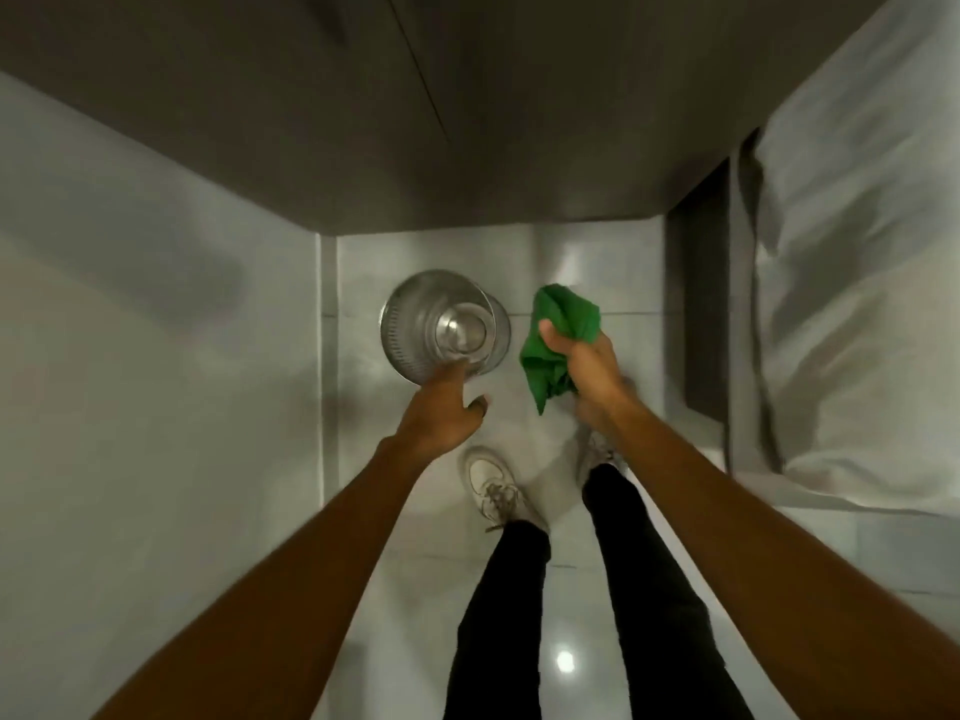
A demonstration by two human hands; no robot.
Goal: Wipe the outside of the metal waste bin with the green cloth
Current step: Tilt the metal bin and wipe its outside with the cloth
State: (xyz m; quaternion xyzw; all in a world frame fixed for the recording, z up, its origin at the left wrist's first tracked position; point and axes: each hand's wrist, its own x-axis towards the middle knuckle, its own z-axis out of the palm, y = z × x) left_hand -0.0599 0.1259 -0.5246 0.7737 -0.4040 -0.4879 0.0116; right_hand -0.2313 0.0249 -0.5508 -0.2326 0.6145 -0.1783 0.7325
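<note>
- Head view, floor: pale glossy tiles (pixel 561 283) with thin grout lines run from the far wall toward the camera; one bright spot of light (pixel 565 661) reflects low in the frame, between the legs
- Head view, walls: a dull grey-brown panel (pixel 291 148) closes the far end, with a thin seam running down it; a pale smooth wall (pixel 130 407) fills the left side, its skirting (pixel 328 356) meeting the tiles
- Head view, right side: a bed with rumpled white bedding (pixel 857 304) runs along the edge, and its dark frame (pixel 701 304) stands between the bedding and the open floor
- Head view, bin (pixel 441 332): round, shiny metal, upright on the tiles near the left wall (its inside looks bare, with the base gleaming)
- Head view, left hand (pixel 441 413): fingers spread and loose, the fingertips at the bin's near rim; whether they touch it I cannot tell
- Head view, right hand (pixel 582 361): clenched on a bunched green cloth (pixel 563 317), which sticks out above and below the fist; the cloth hangs just right of the bin, apart from it
- Head view, lower frame: black trousers (pixel 519 589) and white laced shoes (pixel 491 485) stand on the tiles; the right shoe is blurred and partly hidden behind the right wrist
</note>
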